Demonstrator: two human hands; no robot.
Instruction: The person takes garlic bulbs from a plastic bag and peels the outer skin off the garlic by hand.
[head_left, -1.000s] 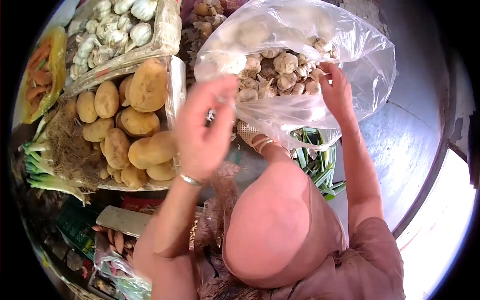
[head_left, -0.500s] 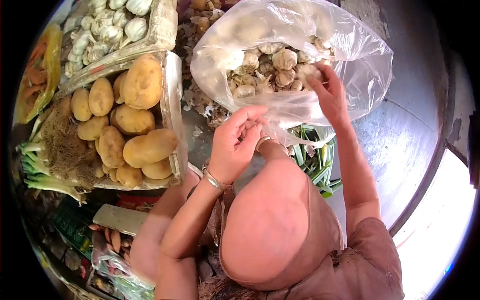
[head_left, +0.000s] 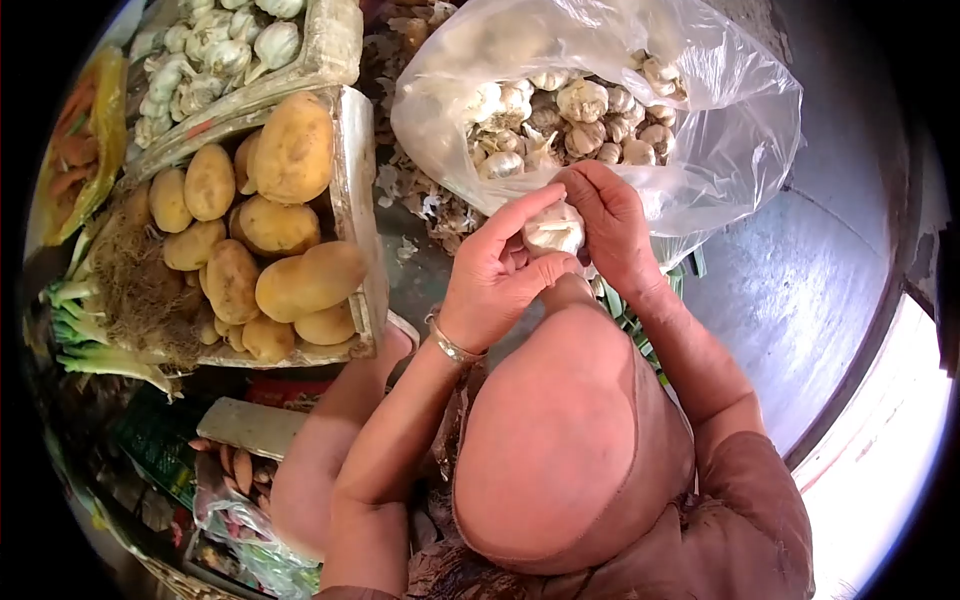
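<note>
A whitish garlic bulb (head_left: 553, 230) sits between my two hands, just above my knee. My left hand (head_left: 492, 270), a bangle on its wrist, is closed round it, with thumb below and index finger above. Against the bulb's right side, my right hand (head_left: 615, 228) has its fingers bent and pressed together; its fingertips are partly hidden. Just beyond my hands lies a large clear plastic bag (head_left: 730, 175), its mouth spread wide. Many garlic bulbs (head_left: 583, 102) with brownish, papery skins fill it.
To the left stands a worn crate (head_left: 362, 200) of potatoes (head_left: 232, 282), with white garlic (head_left: 215, 45) in another crate behind. Rooted green stalks (head_left: 110, 365) lie beside the potatoes. Loose garlic skins (head_left: 445, 215) litter the floor near the bag. Green leaves (head_left: 640, 335) show beside my knee.
My right hand has come out of the bag toward me and to the left, bringing a garlic bulb. The left hand has moved right and closed round that bulb.
</note>
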